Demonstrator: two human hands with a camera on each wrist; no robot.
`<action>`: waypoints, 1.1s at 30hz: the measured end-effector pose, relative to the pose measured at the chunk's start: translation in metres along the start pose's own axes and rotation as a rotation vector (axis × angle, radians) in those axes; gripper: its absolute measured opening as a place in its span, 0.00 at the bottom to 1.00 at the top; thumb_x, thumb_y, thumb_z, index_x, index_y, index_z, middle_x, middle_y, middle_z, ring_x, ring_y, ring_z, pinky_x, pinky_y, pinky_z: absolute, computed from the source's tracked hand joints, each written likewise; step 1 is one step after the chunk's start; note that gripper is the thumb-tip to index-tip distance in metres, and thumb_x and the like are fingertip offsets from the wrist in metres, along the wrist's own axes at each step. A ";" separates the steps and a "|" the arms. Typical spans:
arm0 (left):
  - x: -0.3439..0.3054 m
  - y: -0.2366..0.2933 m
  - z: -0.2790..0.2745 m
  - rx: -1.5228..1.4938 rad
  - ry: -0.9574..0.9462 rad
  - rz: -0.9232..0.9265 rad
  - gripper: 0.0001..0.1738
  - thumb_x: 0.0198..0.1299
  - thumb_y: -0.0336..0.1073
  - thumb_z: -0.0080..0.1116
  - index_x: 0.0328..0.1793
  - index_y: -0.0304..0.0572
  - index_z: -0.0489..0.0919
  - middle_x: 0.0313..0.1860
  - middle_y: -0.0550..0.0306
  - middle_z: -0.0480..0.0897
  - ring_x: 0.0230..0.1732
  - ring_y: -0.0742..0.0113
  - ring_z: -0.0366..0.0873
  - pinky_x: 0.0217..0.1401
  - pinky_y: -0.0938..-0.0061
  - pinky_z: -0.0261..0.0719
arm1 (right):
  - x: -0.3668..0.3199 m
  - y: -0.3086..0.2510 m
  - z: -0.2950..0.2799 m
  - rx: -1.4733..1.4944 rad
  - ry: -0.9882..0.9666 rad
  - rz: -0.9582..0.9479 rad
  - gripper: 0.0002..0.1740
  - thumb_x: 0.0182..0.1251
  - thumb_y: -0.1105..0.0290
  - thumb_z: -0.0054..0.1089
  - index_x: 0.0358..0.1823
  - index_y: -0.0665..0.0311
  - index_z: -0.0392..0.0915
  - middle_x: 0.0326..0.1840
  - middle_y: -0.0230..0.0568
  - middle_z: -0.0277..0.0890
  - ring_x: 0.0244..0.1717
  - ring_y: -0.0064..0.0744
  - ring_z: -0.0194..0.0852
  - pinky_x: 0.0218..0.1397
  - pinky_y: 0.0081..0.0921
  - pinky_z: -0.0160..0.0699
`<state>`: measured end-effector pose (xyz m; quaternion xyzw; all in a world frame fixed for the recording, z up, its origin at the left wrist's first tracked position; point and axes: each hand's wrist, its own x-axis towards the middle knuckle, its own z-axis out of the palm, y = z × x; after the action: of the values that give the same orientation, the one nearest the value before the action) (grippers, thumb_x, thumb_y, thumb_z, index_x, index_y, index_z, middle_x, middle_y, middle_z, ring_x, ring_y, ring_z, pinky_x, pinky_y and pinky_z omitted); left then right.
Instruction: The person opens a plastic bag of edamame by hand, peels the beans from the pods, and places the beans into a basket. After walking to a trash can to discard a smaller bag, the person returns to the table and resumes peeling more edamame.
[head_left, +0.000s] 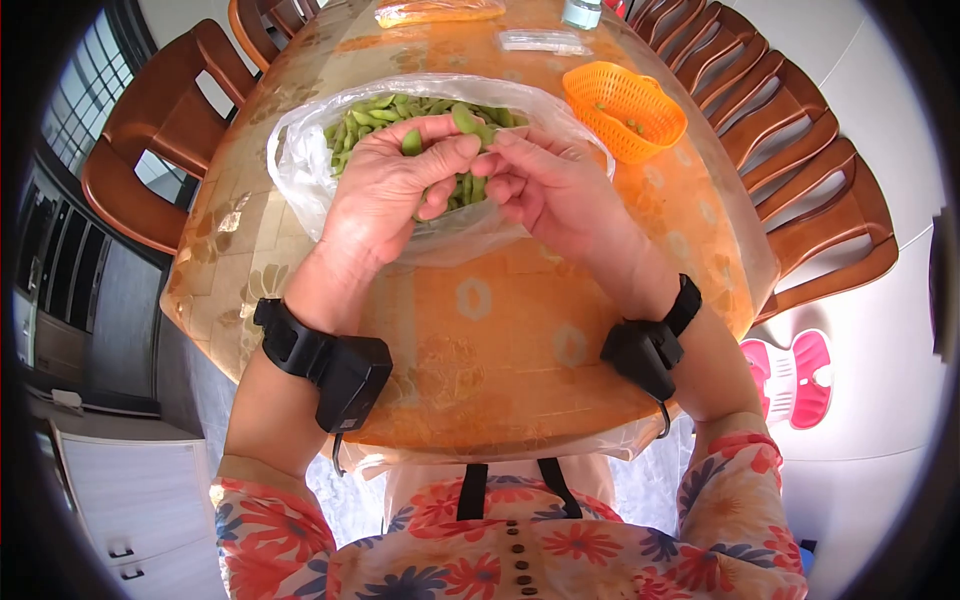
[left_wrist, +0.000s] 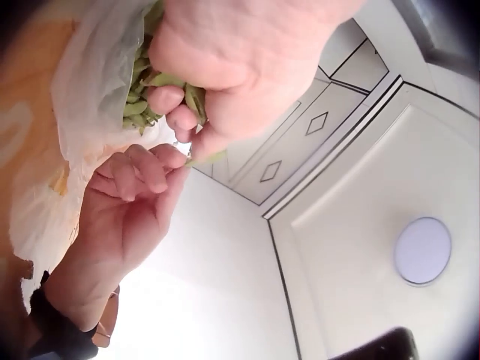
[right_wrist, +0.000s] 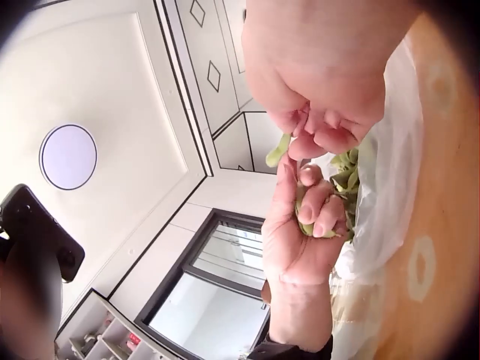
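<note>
Head view
L hand: left hand (head_left: 385,190) up over the bag (head_left: 300,150), fingers curled, thumb + index clamped on a green pod (head_left: 465,120); more green shows under the index finger.
R hand: right hand (head_left: 545,185) just beside it, fingertips meeting the left thumb, pinching the pod's near end; other fingers folded in.
Pod: in the air betw. both hands, above the pod heap (head_left: 380,110) in the open bag.
Table: bag sits mid table (head_left: 500,320); orange basket (head_left: 578,95) just right of it, a few bits inside. Wooden chairs (head_left: 150,170) round the edge.

Left wrist view
L hand: left hand (left_wrist: 247,60) fills the top, fingers curled tight round pods, bag (left_wrist: 90,90) behind.
R hand: right hand (left_wrist: 127,202) below, thumb + index nipping the pod (left_wrist: 214,157) tip sticking out of the left fist.

Right wrist view
R hand: right hand (right_wrist: 322,75) on top, fingertips bunched, nearly closed.
L hand: left hand (right_wrist: 300,232) beneath, fingers wrapped round green pods in the palm.
Pod: pod (right_wrist: 279,150) pokes out leftward where the hands meet.
Bkgd: bag (right_wrist: 382,165) + table (right_wrist: 442,225) at right.
</note>
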<state>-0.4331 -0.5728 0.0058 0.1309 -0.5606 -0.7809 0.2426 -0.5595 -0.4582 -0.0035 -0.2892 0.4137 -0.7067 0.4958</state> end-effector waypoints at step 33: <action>-0.005 -0.014 0.010 0.882 0.183 0.491 0.06 0.53 0.28 0.62 0.36 0.37 0.78 0.26 0.68 0.76 0.21 0.85 0.66 0.22 0.87 0.67 | -0.003 -0.008 -0.009 -0.298 -0.006 -0.052 0.11 0.60 0.65 0.57 0.33 0.67 0.76 0.27 0.33 0.76 0.21 0.16 0.68 0.19 0.13 0.66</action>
<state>-0.4369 -0.5583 -0.0043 0.1532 -0.8275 -0.3753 0.3885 -0.5691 -0.4511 -0.0012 -0.3723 0.5049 -0.6492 0.4301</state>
